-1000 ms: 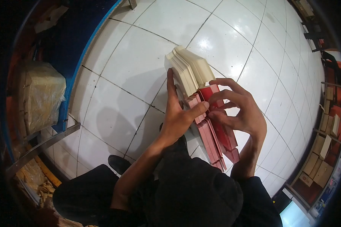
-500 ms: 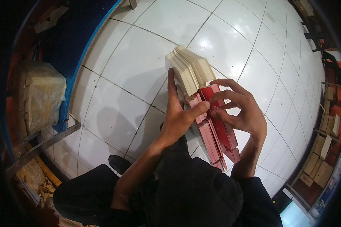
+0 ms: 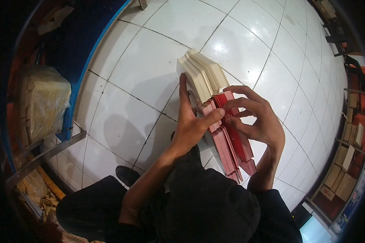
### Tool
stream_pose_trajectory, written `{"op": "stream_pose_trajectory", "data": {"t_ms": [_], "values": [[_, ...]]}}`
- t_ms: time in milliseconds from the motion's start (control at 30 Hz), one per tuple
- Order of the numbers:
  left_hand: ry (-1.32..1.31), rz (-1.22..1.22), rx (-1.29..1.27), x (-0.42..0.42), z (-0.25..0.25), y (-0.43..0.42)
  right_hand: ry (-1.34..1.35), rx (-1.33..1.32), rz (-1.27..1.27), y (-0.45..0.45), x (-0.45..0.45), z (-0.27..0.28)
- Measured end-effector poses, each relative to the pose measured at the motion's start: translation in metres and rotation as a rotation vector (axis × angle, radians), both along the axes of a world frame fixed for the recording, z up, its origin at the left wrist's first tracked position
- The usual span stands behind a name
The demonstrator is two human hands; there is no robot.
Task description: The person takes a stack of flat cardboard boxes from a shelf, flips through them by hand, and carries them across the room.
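1. Since the earlier frame, the right hand (image 3: 267,119) had shifted slightly toward the left hand (image 3: 190,123).
2. The left hand was clamped around the pink stack (image 3: 225,150).
3. Right fingertips touched the red panels (image 3: 242,143); any pinch couldn't be told.
4. The cream stack (image 3: 198,77) was just beyond both thumbs.

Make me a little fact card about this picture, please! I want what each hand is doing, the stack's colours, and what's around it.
Left hand: holds the card stack, thumb over its pink edges
Right hand: fingertips at the red part; grip unclear
Stack colours: cream at the far end, red and pink nearer
Floor: white tiles, dark lines
Picture's left: a wrapped bundle
Picture's right: boxes
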State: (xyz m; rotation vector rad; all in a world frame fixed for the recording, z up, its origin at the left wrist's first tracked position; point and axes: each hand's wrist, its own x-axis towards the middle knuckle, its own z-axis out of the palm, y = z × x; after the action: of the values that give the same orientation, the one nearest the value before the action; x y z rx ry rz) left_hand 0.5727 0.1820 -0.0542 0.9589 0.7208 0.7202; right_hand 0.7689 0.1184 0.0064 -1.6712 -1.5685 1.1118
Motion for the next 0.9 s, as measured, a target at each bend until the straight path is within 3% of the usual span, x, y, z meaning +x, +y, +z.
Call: {"op": "stream_pose_trajectory", "data": {"t_ms": [200,300,600,900], "values": [[0.027,-0.002,0.027,-0.001,-0.001,0.001,0.010,0.021,-0.063,0.000,-0.005,0.004],[0.037,0.005,0.054,-0.002,-0.003,0.001,-0.115,0.036,-0.029,-0.004,-0.005,0.004],[-0.011,0.008,-0.048,-0.002,0.008,0.001,-0.153,0.043,-0.050,-0.001,-0.006,0.005],[-0.016,0.009,-0.052,-0.002,0.009,0.001,-0.093,0.019,-0.042,0.000,-0.006,0.000]]}}
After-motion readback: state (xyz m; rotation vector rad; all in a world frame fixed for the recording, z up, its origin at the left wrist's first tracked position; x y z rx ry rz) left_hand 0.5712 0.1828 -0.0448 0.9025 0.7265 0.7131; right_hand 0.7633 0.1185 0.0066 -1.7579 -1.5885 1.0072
